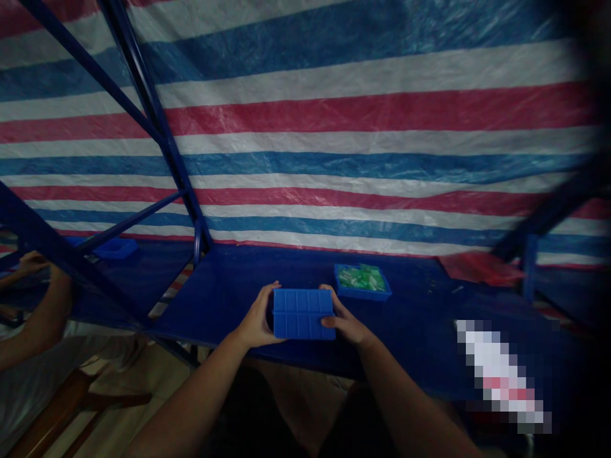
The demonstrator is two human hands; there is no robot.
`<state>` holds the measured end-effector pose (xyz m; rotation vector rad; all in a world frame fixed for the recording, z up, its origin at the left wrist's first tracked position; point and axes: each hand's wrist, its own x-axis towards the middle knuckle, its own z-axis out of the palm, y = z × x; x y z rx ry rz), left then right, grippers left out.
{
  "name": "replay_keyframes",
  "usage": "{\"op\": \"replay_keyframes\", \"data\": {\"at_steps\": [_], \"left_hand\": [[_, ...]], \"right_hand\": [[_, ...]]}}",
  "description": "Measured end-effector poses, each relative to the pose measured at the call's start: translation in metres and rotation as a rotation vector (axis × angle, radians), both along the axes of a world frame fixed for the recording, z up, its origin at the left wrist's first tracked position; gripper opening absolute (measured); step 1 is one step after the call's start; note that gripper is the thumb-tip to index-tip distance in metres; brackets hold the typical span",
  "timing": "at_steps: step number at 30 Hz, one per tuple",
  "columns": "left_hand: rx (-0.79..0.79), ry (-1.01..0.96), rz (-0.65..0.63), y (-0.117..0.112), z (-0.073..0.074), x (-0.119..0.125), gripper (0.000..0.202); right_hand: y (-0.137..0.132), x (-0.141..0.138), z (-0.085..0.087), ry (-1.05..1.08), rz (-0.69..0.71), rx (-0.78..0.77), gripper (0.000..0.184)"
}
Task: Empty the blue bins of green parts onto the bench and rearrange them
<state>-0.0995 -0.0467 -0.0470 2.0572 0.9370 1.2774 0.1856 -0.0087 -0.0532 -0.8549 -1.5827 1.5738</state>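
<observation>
Between my two hands is a blue plastic box [303, 313], held just above the near edge of the blue table. A ribbed, grid-marked face of it is turned toward me; whatever may be inside cannot be seen. My left hand [260, 321] grips its left side, with the fingers partly hidden behind it. On the right side my right hand [347, 320] holds it, the thumb lying across the ribbed face. Just beyond, to the right, a blue tray [365, 294] stands on the table with green and clear small pieces [361, 277] in it.
The blue table [229, 273] runs along a striped plastic sheet [334, 114]. Blue metal posts [165, 140] rise at the left. Red plastic [482, 268] and a blurred-out white item [499, 369] lie right. At far left are another person's arm [57, 305] and a blue tray [116, 249].
</observation>
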Motion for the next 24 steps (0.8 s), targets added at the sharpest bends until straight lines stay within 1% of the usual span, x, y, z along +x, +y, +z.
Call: {"op": "replay_keyframes", "data": {"at_steps": [3, 5, 7, 10, 12, 14, 16, 17, 18, 20, 22, 24], "left_hand": [[0.002, -0.016, 0.041, -0.004, -0.006, 0.001, 0.118], [-0.041, -0.055, 0.077, -0.004, -0.013, 0.003, 0.122], [-0.11, -0.119, 0.092, -0.002, -0.019, 0.006, 0.121], [-0.258, -0.267, 0.056, 0.006, -0.021, 0.014, 0.112], [-0.402, -0.404, 0.047, 0.014, -0.017, 0.02, 0.103], [-0.6, -0.534, 0.056, 0.027, -0.009, 0.023, 0.087], [-0.842, -0.597, 0.057, 0.044, 0.001, 0.023, 0.067], [-0.969, -0.586, 0.048, 0.053, 0.007, 0.022, 0.059], [-1.088, -0.566, 0.077, 0.062, 0.011, 0.021, 0.053], [-1.275, -0.517, 0.167, 0.078, 0.019, 0.018, 0.049], [-1.368, -0.485, 0.215, 0.09, 0.023, 0.015, 0.048], [-1.369, -0.463, 0.184, 0.096, 0.026, 0.013, 0.047]], "right_hand": [[-0.003, -0.007, -0.005, 0.084, -0.01, -0.061, 0.079], [-0.004, -0.013, -0.007, 0.115, -0.036, -0.085, 0.076], [-0.003, -0.017, -0.008, 0.145, -0.081, -0.067, 0.077], [0.003, -0.018, -0.009, 0.225, -0.098, 0.019, 0.089], [0.01, -0.016, -0.009, 0.227, -0.069, 0.052, 0.097], [0.019, -0.016, -0.008, 0.156, -0.08, 0.024, 0.098], [0.031, -0.021, -0.003, 0.079, -0.138, -0.082, 0.086], [0.037, -0.025, 0.001, 0.054, -0.167, -0.167, 0.078], [0.042, -0.029, 0.005, 0.034, -0.191, -0.264, 0.071], [0.051, -0.038, 0.016, -0.024, -0.228, -0.446, 0.069], [0.057, -0.044, 0.025, -0.089, -0.258, -0.547, 0.069], [0.059, -0.046, 0.033, -0.126, -0.272, -0.565, 0.069]]}}
